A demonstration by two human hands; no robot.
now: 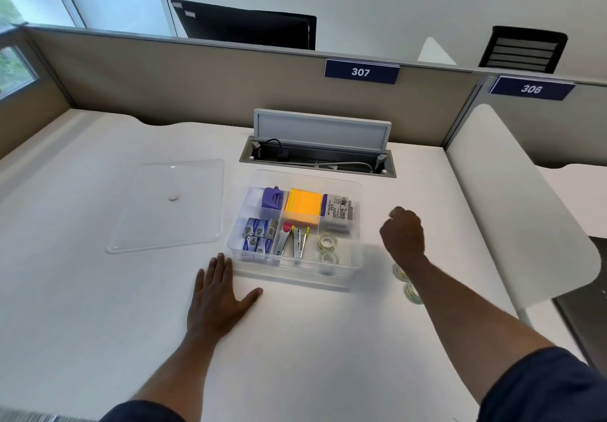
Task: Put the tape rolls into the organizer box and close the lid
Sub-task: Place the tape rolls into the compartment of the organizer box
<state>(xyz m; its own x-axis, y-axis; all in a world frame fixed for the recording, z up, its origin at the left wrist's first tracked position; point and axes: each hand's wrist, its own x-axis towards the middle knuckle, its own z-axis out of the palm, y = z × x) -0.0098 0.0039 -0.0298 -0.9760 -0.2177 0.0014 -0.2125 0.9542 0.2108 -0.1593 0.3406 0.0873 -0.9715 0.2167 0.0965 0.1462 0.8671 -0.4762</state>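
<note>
A clear organizer box (356, 224) stands on the white desk, its lid off. Two clear tape rolls (327, 241) lie in its front right compartment, one behind the other. Two more tape rolls (399, 272) lie on the desk right of the box, partly hidden under my right forearm. The clear lid (170, 205) lies flat on the desk to the left of the box. My left hand (218, 297) rests flat on the desk, fingers spread, just in front of the box's left corner. My right hand (404, 232) hovers right of the box, fingers curled, nothing visible in it.
Other box compartments hold staple boxes (259, 236), a purple item (273, 197), orange sticky notes (303, 206), a labelled pack (338, 213) and several small tools (295, 241). An open cable tray (318, 155) sits behind the box. A white side panel (512, 205) rises at the right.
</note>
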